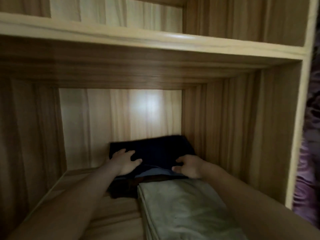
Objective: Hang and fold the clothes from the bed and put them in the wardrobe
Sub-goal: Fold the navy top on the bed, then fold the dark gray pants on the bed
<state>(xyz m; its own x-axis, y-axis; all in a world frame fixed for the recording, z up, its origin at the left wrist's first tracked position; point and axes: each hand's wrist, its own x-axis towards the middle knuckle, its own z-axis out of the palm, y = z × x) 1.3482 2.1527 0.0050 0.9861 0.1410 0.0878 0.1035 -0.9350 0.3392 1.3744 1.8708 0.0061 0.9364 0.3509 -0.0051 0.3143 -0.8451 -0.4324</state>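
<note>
A folded dark navy garment (155, 150) lies at the back right of a wooden wardrobe shelf (72, 191), on top of a small pile with a light blue layer (152, 173) and a dark brown one (124, 187) under it. My left hand (123, 161) rests flat on the navy garment's left part, fingers spread. My right hand (189, 166) holds its front right edge with curled fingers. A folded olive-green garment (181, 210) lies in front of the pile, nearer to me.
The compartment has wooden side walls, a pale back panel (121, 115) and another shelf board (138, 37) above it. The shelf's left half is bare wood. Purple patterned fabric (310, 153) hangs beyond the wardrobe's right side.
</note>
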